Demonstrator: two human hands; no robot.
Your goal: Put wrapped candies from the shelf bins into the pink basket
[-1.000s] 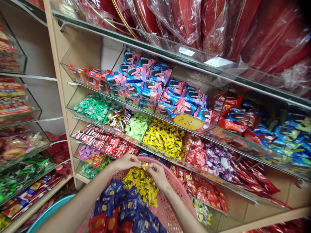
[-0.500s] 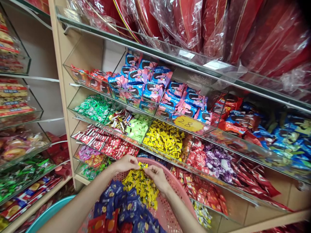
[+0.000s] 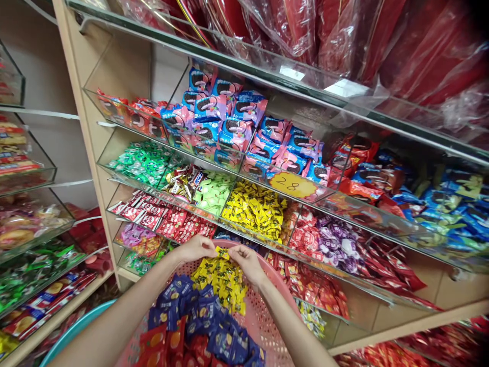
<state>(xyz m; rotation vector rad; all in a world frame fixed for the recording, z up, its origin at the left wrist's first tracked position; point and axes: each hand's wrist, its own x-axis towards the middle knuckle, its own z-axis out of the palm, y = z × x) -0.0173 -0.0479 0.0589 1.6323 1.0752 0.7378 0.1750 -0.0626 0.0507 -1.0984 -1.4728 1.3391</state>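
Observation:
My left hand and my right hand meet over a pink basket, both pinching one small yellow candy between the fingertips. Below them in the basket lie a heap of yellow candies, dark blue packets and red packets. Just beyond my hands, a clear shelf bin holds more yellow candies.
Clear tiered bins on a wooden rack hold green sweets, red wafer packs, blue and pink cookie packs and purple sweets. A yellow price tag reads 28. Red wrapped goods fill the top shelf. A teal basket rim shows lower left.
My hands stay together on the yellow candy over the basket. The view has shifted slightly, so the shelves sit a little higher and further left.

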